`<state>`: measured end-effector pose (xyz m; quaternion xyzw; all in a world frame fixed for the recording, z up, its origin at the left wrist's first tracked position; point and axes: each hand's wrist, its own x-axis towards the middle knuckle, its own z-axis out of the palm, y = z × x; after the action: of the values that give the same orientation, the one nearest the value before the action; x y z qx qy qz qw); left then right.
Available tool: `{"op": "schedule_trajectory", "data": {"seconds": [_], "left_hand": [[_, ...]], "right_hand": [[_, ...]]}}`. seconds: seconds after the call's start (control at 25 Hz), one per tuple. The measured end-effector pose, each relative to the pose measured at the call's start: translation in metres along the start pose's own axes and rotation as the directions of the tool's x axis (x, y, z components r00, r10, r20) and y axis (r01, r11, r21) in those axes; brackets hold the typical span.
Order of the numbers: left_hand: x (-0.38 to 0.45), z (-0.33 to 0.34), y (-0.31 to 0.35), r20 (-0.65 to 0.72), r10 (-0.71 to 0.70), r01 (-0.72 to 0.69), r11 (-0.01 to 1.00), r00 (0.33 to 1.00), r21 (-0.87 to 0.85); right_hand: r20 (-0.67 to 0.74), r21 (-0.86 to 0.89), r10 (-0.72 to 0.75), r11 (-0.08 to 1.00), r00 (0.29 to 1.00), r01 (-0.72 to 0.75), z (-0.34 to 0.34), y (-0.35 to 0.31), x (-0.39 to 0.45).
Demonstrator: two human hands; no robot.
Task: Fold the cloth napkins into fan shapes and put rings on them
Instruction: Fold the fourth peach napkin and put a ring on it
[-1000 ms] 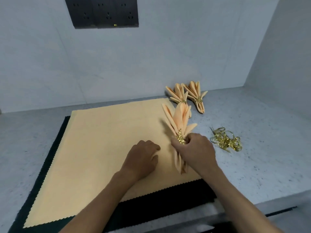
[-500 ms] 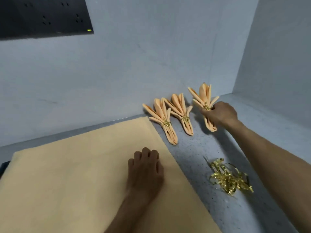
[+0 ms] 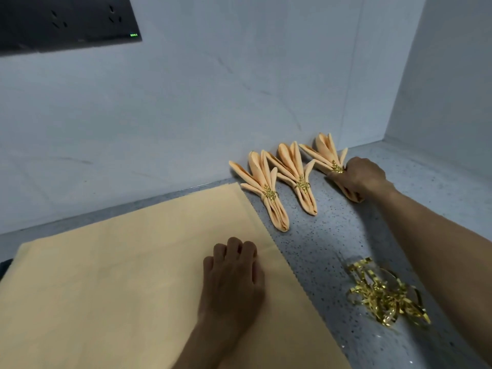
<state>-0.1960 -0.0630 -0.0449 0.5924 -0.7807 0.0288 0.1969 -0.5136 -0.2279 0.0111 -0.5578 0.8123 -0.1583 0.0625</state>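
Three fan-folded napkins are lying in a row on the speckled grey counter, close to the back wall, each one bound by a gold ring. The left napkin and the middle napkin are lying free, their tips nearly touching each other. The right napkin is sitting just beside the middle one, its fan end pointing toward the wall. The right hand is gripping this third napkin at its lower half, fingers curled round the cloth just below its gold ring.

One flat napkin is lying spread out on the counter at the near left. The left hand is resting on it near its right edge, its fingers curled under against the cloth; whether they are pinching any of it cannot be told.

One loose heap of spare gold rings is lying on the counter to the right of the flat napkin; the count within the tangle cannot be told. One dark socket panel is hanging on the wall at the upper left.

Half a second ago the right hand was holding the third napkin raised and apart from the row; now it is lying down on the counter next to the other two. The left hand is staying in the same spot on the flat napkin.
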Motion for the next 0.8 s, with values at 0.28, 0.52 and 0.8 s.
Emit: {"op": "schedule_trajectory", "data": {"seconds": [0.28,0.52,0.8], "left_hand": [[0.006,-0.001,-0.002,-0.014,0.021,-0.021,1.000,1.000,0.019],[-0.019,-0.026,-0.009,0.009,-0.143,0.127,0.843,0.990,-0.522],[-0.173,-0.110,-0.063,0.256,0.184,-0.098,0.944,0.949,-0.317]], "right_hand": [[-0.055,-0.122,0.023,0.992,0.998,-0.030,-0.009,0.002,-0.047],[-0.214,-0.037,-0.339,0.940,0.916,0.339,-0.033,-0.022,-0.209],[0.093,0.261,-0.743,0.661,0.663,0.704,0.016,-0.052,-0.376]]}}
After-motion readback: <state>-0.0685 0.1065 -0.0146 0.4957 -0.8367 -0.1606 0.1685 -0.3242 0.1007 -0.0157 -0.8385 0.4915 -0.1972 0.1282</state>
